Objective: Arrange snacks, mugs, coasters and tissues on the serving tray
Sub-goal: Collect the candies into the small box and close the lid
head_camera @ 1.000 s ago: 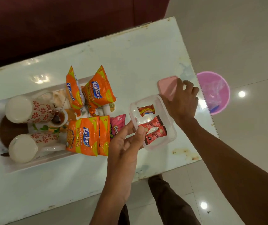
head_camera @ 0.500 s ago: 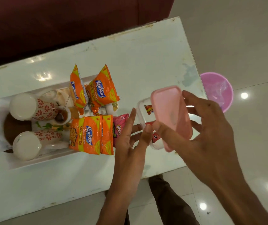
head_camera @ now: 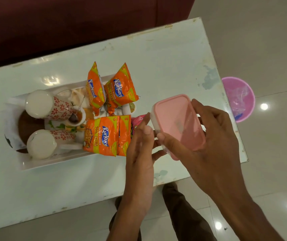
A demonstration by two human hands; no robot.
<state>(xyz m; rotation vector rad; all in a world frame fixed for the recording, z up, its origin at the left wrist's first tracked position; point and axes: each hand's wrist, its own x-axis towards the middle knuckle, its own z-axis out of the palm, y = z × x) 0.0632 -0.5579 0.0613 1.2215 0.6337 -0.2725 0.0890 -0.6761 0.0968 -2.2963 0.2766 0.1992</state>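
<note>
pink lid (head_camera: 177, 122) now lowered onto box (head_camera: 154, 125), right hand (head_camera: 214, 136) fingers gripping lid, left hand (head_camera: 139, 153) fingers straight, steadying box

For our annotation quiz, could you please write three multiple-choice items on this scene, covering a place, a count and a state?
1. Where is the pink bin? A on the tray; B on the floor beside the table; C on the sofa.
2. How many orange Kurkure packets show? A two; B six; C four.
3. How is the pink lid? A over the clear box, gripped by the right hand; B flat on the table; C in the bin.
Answers: B, it stands on the floor off the table's end; C, two at the back, two in front; A, the fingers curl round it above the box.
</note>
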